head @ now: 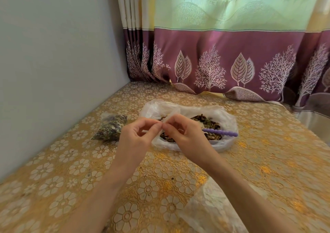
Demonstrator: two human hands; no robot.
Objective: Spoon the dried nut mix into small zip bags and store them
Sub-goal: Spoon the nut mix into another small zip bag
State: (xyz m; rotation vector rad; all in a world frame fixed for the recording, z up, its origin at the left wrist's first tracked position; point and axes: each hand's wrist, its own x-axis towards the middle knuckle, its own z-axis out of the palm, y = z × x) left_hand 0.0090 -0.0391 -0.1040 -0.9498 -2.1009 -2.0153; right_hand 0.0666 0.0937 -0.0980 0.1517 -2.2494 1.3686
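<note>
A large clear plastic bag point(226, 118) lies open at the table's middle, with the brown dried nut mix point(212, 123) inside it. A purple beaded spoon handle point(221, 132) sticks out of the mix to the right. Just in front of the bag, my left hand point(137, 134) and my right hand point(180, 134) pinch the top edge of a small empty clear zip bag point(169, 116) between thumbs and forefingers. Their fingertips nearly meet. A filled small zip bag point(111, 129) lies on the table to the left.
The table point(71, 161) has a gold floral cover and meets a pale wall on the left. A purple and green curtain point(232, 63) hangs behind it. A stack of clear empty bags point(205, 206) lies near the front edge, under my right forearm.
</note>
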